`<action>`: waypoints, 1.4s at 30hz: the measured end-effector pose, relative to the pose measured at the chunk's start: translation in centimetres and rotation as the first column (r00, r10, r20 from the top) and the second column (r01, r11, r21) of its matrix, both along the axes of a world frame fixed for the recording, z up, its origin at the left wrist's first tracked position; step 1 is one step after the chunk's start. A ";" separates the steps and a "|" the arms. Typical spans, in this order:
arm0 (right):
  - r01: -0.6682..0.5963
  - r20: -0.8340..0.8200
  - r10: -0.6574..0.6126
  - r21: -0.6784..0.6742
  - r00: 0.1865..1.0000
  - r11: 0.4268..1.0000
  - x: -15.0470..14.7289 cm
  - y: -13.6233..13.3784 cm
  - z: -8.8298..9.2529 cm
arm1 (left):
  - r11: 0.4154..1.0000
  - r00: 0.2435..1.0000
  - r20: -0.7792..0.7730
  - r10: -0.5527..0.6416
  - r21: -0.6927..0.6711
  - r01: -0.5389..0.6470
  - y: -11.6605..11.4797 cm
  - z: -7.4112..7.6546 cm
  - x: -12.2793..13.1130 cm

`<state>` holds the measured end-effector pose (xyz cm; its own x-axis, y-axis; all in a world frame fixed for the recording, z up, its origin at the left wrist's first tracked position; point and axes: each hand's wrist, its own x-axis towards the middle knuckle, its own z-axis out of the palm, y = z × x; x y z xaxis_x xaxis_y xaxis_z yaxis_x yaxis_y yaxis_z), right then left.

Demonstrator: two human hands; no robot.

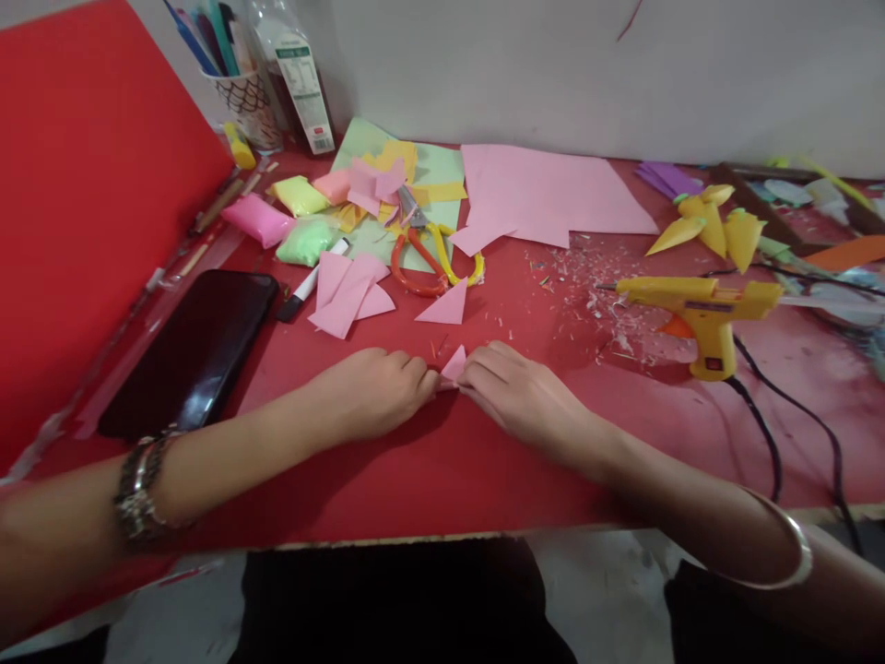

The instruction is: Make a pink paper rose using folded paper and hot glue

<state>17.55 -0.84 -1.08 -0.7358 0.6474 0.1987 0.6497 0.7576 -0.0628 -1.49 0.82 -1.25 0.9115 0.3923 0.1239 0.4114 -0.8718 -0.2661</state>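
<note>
We hold a small folded-looking pink paper piece over the red desk, between our two hands. Its visible peak points away from us, leaning slightly right, while its lower edge, the longer axis, runs left to right. Our left hand pinches the left end and our right hand the right, fingers hiding both ends. Just beyond lies a pink paper triangle, near the scissors.
</note>
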 end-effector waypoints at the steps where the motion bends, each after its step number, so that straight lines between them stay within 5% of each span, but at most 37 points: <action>1: -0.007 0.005 0.007 0.008 1.000 1.000 0.0 0.0 -0.1 | 1.000 1.000 -0.026 -0.009 -0.005 0.009 0.2 0.1 0.0; 6: 0.004 -0.039 -0.005 -0.028 0.999 1.000 0.3 0.4 -0.3 | 0.999 0.995 -0.089 -0.046 0.001 0.047 0.6 1.0 0.1; 11: 0.063 -0.270 -0.134 -0.257 0.953 0.964 0.7 0.7 0.2 | 0.988 0.992 -0.094 -0.081 0.123 0.092 0.4 1.9 0.1; 17: 0.184 -0.271 -0.395 -0.571 0.878 0.800 0.8 0.7 1.4 | 0.949 0.981 -0.134 -0.137 0.265 0.169 0.0 3.9 -0.2; 26: -0.160 -0.408 -0.400 -0.836 0.821 0.525 0.9 0.9 2.0 | 0.981 0.984 -0.122 -0.131 0.125 0.146 -0.2 5.2 -0.3; 30: -0.143 -0.434 -0.324 -0.755 0.841 0.640 0.9 0.5 1.8 | 0.984 0.980 -0.162 -0.114 0.120 0.134 0.1 4.6 -0.2; 35: 0.049 -0.308 -0.264 -0.564 0.914 0.825 0.8 0.2 1.7 | 0.997 0.994 -0.090 -0.065 0.026 0.068 0.8 4.0 -0.2; 39: 0.069 -0.273 -0.192 -0.403 0.943 0.913 0.9 0.2 1.4 | 0.982 0.999 -0.033 0.020 -0.188 -0.026 1.4 4.0 -0.1; 42: 0.062 -0.265 -0.146 -0.303 0.953 0.951 1.0 0.3 1.1 | 0.905 0.991 0.045 0.128 -0.414 -0.098 1.8 4.0 -0.1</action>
